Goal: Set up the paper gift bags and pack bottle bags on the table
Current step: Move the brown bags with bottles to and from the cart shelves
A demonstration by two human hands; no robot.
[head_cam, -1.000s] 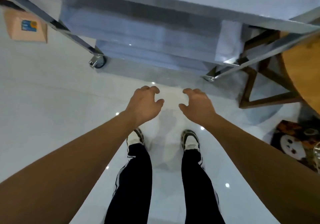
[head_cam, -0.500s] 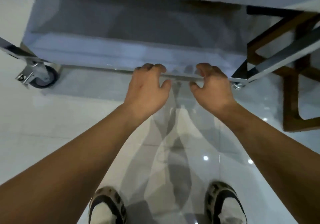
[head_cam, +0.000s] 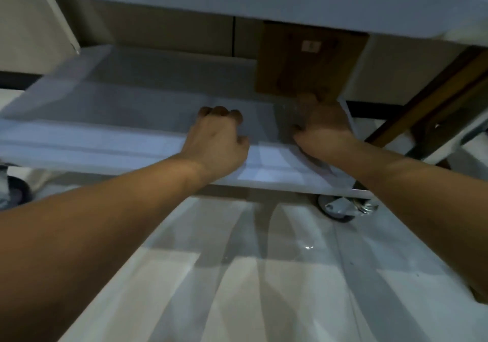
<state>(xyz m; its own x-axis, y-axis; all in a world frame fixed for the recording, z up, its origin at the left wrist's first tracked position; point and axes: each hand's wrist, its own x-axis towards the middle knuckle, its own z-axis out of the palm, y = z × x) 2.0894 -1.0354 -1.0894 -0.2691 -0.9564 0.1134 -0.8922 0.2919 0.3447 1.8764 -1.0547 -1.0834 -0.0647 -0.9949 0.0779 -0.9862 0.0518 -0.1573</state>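
A flat brown paper bag [head_cam: 309, 61] with a small white label leans upright at the back right of the table's lower shelf [head_cam: 105, 135]. My right hand [head_cam: 322, 127] reaches onto the shelf, and its fingers meet the bag's lower edge beside a greyish, shiny patch. Blur hides whether they grip anything. My left hand [head_cam: 216, 135] rests on the shelf to the left of the bag with its fingers loosely curled, and it holds nothing.
The tabletop's front edge [head_cam: 237, 3] hangs low over the shelf. A caster wheel [head_cam: 340, 208] sits under the shelf's right corner, and a wooden frame [head_cam: 422, 104] slants at the right. A glossy white floor [head_cam: 264, 275] lies below.
The view has dropped lower and closer to the table. Both hands moved forward from the shelf's front edge onto the shelf, the right one reaching the brown bag.
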